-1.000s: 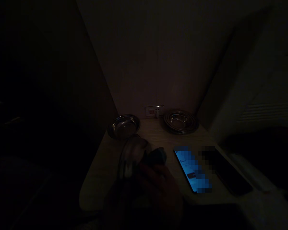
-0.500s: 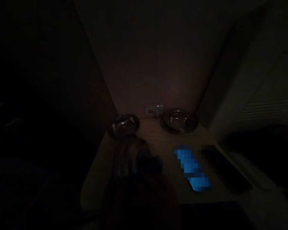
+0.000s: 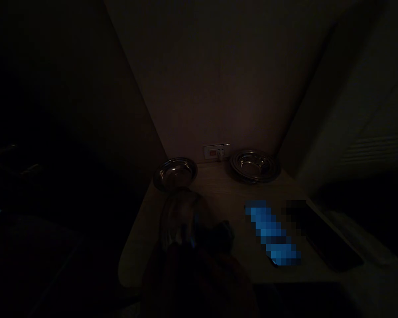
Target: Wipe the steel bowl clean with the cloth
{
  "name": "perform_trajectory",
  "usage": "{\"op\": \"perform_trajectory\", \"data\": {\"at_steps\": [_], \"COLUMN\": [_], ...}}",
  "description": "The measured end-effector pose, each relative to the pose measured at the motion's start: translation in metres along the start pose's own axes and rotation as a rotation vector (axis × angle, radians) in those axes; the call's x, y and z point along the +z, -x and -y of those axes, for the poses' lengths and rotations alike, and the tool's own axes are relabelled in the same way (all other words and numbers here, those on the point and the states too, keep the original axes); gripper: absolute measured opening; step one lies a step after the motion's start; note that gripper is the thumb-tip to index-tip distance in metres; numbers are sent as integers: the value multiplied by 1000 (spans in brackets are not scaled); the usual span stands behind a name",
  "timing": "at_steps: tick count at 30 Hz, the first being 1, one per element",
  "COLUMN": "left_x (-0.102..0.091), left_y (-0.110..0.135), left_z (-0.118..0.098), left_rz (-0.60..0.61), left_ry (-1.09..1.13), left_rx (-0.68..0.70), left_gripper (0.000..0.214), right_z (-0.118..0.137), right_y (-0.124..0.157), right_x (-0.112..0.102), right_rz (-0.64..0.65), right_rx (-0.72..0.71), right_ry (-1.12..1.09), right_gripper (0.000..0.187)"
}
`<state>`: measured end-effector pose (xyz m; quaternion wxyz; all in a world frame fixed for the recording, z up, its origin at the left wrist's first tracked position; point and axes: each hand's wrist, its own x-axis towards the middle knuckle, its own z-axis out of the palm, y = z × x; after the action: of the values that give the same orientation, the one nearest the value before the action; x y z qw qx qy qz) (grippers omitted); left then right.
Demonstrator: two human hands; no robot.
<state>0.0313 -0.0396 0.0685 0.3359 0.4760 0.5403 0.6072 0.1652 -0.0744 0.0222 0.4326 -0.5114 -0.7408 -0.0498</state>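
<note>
In the dim light a shiny metal bowl [image 3: 179,214] is tilted up over the near left part of the small wooden table. My left hand [image 3: 161,269] grips its lower edge, though its fingers are mostly lost in shadow. My right hand [image 3: 223,274] is closed on a dark bunched cloth [image 3: 223,234] at the bowl's right side. Whether the cloth touches the metal is too dark to tell. Behind it a second metal bowl [image 3: 175,173] rests at the table's back left corner.
Stacked metal plates [image 3: 255,165] stand at the back right of the table [image 3: 215,176]. A lit phone [image 3: 273,232] with a blurred screen lies on the right, beside a dark flat object [image 3: 331,238]. A wall socket [image 3: 216,151] with a plug sits behind.
The view has shifted slightly, so the table and its things appear a little further right. My right hand and the cloth have moved slightly right against the bowl.
</note>
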Motion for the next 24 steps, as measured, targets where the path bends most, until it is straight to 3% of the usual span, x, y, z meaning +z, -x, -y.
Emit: {"op": "perform_trajectory", "data": {"at_steps": [5, 8, 12, 18, 24], "left_x": [6, 4, 0, 6, 9], "left_y": [-1, -3, 0, 10, 19], "left_z": [-5, -6, -5, -1, 1], "left_rz": [32, 38, 67, 107, 136], "left_ry": [-7, -4, -4, -6, -25], "left_rx": [-5, -6, -21, -27, -34], "left_gripper": [34, 33, 32, 32, 30], "right_z": [-2, 5, 6, -13, -4], "right_y": [-61, -52, -29, -87, -80], "right_x": [-1, 5, 1, -16, -33], "right_rz": [-65, -192, -94, -49, -61], "right_rx": [-74, 5, -30, -38, -131], "right_ry": [-96, -87, -109, -149, 31], "right_gripper": [38, 37, 35, 43, 34]}}
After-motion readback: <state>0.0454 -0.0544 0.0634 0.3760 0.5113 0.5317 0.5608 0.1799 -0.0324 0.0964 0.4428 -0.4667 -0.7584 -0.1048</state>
